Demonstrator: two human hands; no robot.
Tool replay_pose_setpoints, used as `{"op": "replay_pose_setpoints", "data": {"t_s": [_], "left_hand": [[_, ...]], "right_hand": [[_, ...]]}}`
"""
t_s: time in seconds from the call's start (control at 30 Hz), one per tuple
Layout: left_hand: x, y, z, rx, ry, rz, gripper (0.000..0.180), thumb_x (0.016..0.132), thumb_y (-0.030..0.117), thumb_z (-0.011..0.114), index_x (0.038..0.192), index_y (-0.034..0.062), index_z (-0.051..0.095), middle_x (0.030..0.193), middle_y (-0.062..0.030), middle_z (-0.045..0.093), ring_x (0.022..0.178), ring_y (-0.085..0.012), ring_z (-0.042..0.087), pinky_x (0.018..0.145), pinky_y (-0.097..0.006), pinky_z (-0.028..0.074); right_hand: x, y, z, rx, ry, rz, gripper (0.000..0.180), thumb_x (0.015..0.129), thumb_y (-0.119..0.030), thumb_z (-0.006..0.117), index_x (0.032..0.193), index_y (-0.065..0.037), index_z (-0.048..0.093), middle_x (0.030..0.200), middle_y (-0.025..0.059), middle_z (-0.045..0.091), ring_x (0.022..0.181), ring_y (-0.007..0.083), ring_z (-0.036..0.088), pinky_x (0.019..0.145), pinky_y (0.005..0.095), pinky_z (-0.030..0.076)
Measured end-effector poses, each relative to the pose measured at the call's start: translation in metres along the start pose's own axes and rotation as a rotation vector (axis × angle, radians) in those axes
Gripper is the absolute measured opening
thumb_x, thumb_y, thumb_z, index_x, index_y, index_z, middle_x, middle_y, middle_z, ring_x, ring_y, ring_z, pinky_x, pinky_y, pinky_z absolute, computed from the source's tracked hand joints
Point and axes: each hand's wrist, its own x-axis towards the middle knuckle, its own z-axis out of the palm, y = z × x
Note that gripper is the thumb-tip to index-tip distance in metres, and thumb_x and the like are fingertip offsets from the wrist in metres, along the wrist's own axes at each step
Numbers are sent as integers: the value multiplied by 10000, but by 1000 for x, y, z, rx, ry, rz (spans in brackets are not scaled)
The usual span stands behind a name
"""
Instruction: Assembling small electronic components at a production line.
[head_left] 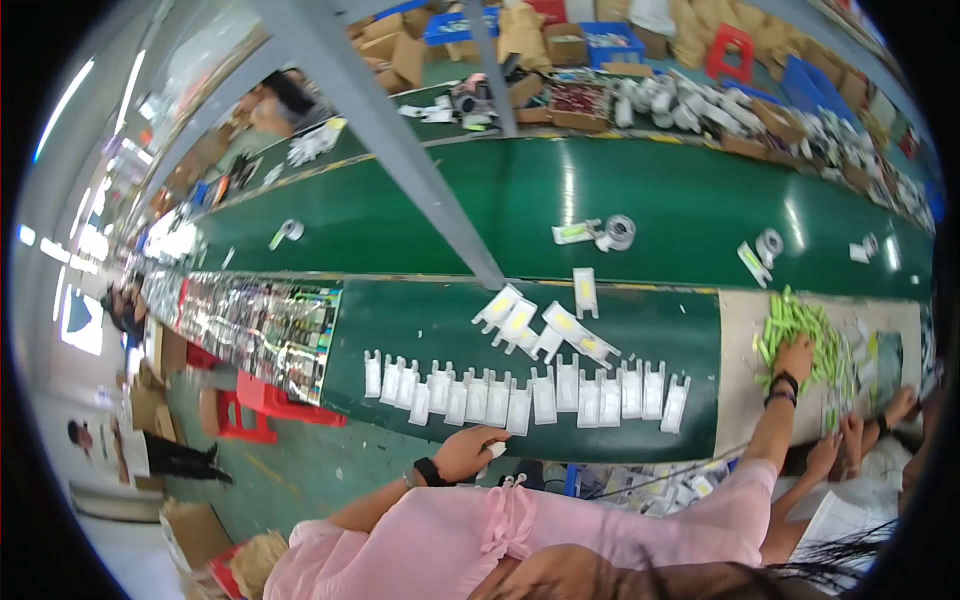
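Observation:
My right hand (795,356) reaches far out to the right, into a heap of light-green batteries (818,330) on a beige board. Its fingers curl down among the batteries, and the tips are hidden. By the near edge of the green bench, my left hand (468,452) is closed, with a small whitish bit at its fingertips that I cannot make out. Just beyond it stands a long uneven row of white plastic housings (518,408). Several more housings with yellowish panels (518,318) lie loosely grouped behind the row.
Beyond the bench runs a green conveyor belt (400,215) carrying white lamp-like pieces (618,232). A grey metal post (400,160) slants across it. At right, a co-worker's hands (830,450) are close to the battery heap. Red stools (245,410) stand at left; a bin of housings (660,492) sits below the bench.

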Motion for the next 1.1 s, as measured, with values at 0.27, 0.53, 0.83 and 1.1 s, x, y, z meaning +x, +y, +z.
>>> {"op": "replay_pose_setpoints", "data": {"t_s": [0.27, 0.53, 0.83, 1.1], "left_hand": [[9, -11, 12, -37, 73, 88, 338, 857, 108, 567, 1191, 98, 619, 1047, -134, 668, 959, -319, 645, 838, -410, 509], [5, -9, 6, -46, 87, 130, 364, 825, 65, 551, 1180, 95, 624, 1053, -141, 669, 949, -316, 646, 831, -407, 511], [-1, -11, 7, -47, 86, 221, 289, 900, 159, 576, 1176, 93, 629, 1046, -139, 678, 956, -318, 643, 836, -405, 506], [-19, -16, 7, -43, 93, 231, 308, 912, 113, 562, 1210, 61, 623, 1119, -124, 674, 1016, -295, 649, 879, -374, 506]], "right_hand": [[35, 60, 50, 423, -24, 227, 450, 926, -247, 630, 1304, -26, 528, 1206, 233, 626, 1027, 391, 622, 914, 508, 483], [24, 52, 23, 916, 252, 294, 370, 939, -228, 605, 1238, -14, 574, 971, 92, 667, 751, 158, 612, 647, 321, 509], [18, 31, -96, 1206, 276, 220, 351, 946, -221, 594, 1237, -26, 577, 955, 71, 661, 713, 126, 592, 581, 279, 465], [-5, 3, -168, 1511, 177, 63, 334, 952, -214, 583, 1236, -37, 580, 938, 51, 654, 676, 95, 573, 515, 237, 421]]}}
